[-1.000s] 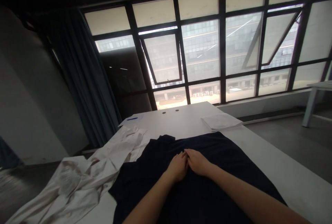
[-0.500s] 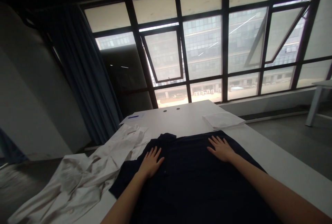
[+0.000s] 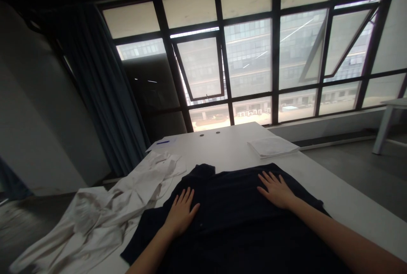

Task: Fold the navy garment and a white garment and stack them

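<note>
A dark navy garment (image 3: pixel 232 206), which looks like a shirt, lies spread over the near part of the white table (image 3: pixel 216 151). On its left side rests my left hand (image 3: pixel 181 212), palm down with the fingers stretched out. My right hand (image 3: pixel 276 190) lies flat on its upper right part, fingers spread. Neither hand grips the cloth. A sleeve-like flap sticks out at the left, beneath my left forearm. The garment's near end runs out of view at the bottom.
Left of the garment lies a crumpled white garment (image 3: pixel 95 219), hanging over the table's edge. Folded white cloth or paper (image 3: pixel 271 146) sits at the right edge. A blue pen (image 3: pixel 163 142) lies on paper far left. Windows (image 3: pixel 248 58) and a blue curtain (image 3: pixel 108 96) stand beyond.
Both hands have slid a little toward me, lying flat, the left slightly leftward and the right slightly rightward. The dark garment has shifted with them, and its folds have changed.
</note>
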{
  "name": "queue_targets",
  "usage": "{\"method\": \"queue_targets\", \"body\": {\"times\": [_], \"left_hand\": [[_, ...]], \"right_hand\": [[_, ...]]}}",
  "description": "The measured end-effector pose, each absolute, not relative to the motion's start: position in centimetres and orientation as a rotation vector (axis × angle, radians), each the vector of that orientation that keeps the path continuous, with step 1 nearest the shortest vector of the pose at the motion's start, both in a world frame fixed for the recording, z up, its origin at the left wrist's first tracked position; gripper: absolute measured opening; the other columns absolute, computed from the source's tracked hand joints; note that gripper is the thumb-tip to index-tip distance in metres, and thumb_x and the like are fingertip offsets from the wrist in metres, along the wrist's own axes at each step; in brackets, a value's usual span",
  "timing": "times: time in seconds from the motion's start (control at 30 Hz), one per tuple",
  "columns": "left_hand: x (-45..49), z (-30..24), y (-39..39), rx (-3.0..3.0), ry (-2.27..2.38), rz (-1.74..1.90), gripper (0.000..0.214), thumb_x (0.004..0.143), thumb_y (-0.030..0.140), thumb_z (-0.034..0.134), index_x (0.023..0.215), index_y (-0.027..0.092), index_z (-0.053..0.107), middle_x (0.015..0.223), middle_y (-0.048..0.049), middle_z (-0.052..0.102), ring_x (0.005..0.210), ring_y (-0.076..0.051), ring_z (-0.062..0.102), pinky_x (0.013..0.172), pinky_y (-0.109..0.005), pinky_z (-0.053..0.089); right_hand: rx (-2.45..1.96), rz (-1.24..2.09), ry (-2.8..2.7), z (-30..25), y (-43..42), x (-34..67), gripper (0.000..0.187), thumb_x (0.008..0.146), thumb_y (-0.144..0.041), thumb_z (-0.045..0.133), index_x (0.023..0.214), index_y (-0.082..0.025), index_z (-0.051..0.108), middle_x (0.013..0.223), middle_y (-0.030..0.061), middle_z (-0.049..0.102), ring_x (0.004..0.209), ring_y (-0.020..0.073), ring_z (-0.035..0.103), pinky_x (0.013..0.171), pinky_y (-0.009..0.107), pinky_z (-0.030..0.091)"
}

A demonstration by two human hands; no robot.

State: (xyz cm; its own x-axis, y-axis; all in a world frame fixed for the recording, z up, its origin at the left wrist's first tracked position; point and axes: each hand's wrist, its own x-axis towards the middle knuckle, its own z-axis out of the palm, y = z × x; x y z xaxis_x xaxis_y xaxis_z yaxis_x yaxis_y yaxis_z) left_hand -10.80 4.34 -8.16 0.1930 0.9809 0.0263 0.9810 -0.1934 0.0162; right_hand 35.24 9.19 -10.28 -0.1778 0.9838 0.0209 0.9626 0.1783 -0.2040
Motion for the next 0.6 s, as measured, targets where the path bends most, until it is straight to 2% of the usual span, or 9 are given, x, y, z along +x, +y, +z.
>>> {"method": "queue_targets", "body": {"times": [0.17, 0.23, 0.3, 0.4, 0.47, 0.6], "left_hand": [[-10.8, -8.0, 3.1, -2.461, -2.009, -0.075, 0.077, 0.098, 0.067, 0.027, 0.158, 0.018, 0.026, 0.165, -0.0073, 0.014, 0.152, -0.031, 0.011, 0.121, -0.052, 0.014], [-10.9, -7.5, 2.8, -2.507, -2.020, -0.135, 0.077, 0.096, 0.067, 0.034, 0.157, 0.020, 0.030, 0.164, -0.0077, 0.019, 0.152, -0.032, 0.014, 0.121, -0.052, 0.014], [-11.1, -6.4, 3.1, -2.558, -2.072, -0.292, 0.072, 0.091, 0.066, 0.049, 0.149, 0.024, 0.047, 0.160, -0.0089, 0.033, 0.148, -0.035, 0.026, 0.118, -0.051, 0.021], [-11.4, -4.1, 5.4, -2.536, -2.219, -0.586, 0.041, 0.087, 0.055, 0.062, 0.113, 0.024, 0.072, 0.130, -0.0102, 0.065, 0.123, -0.034, 0.056, 0.104, -0.044, 0.040], [-11.6, -2.7, 8.0, -2.456, -2.309, -0.697, 0.028, 0.090, 0.046, 0.061, 0.101, 0.022, 0.071, 0.112, -0.0092, 0.070, 0.108, -0.028, 0.064, 0.096, -0.038, 0.045], [-11.9, -1.9, 13.2, -2.193, -2.614, -0.897, 0.030, 0.097, 0.037, 0.061, 0.119, 0.017, 0.062, 0.118, -0.0092, 0.064, 0.103, -0.023, 0.064, 0.091, -0.040, 0.052]], "right_hand": [[-1.908, 0.189, -2.274, -11.0, 8.4, 35.4, 0.082, 0.091, -0.077, 0.022, 0.157, -0.029, 0.026, 0.165, 0.0054, 0.019, 0.152, 0.0352, 0.010, 0.119, 0.062, 0.004], [-1.894, 0.166, -2.267, -11.4, 7.8, 35.6, 0.081, 0.091, -0.077, 0.023, 0.157, -0.030, 0.027, 0.165, 0.0049, 0.020, 0.151, 0.0355, 0.011, 0.119, 0.062, 0.004], [-1.883, 0.148, -2.264, -11.6, 7.3, 35.7, 0.081, 0.091, -0.077, 0.024, 0.156, -0.030, 0.028, 0.165, 0.0048, 0.021, 0.151, 0.0357, 0.012, 0.119, 0.062, 0.005], [-1.882, 0.130, -2.264, -11.4, 6.9, 35.7, 0.080, 0.091, -0.076, 0.024, 0.156, -0.030, 0.029, 0.164, 0.0052, 0.022, 0.151, 0.0357, 0.013, 0.119, 0.062, 0.005], [-1.884, 0.128, -2.263, -11.2, 6.7, 35.5, 0.080, 0.091, -0.076, 0.024, 0.156, -0.029, 0.030, 0.164, 0.0059, 0.023, 0.151, 0.0356, 0.014, 0.119, 0.062, 0.005], [-1.876, 0.130, -2.255, -10.9, 6.6, 35.4, 0.079, 0.092, -0.075, 0.026, 0.155, -0.029, 0.032, 0.164, 0.0064, 0.024, 0.151, 0.0356, 0.016, 0.118, 0.062, 0.006]]}}
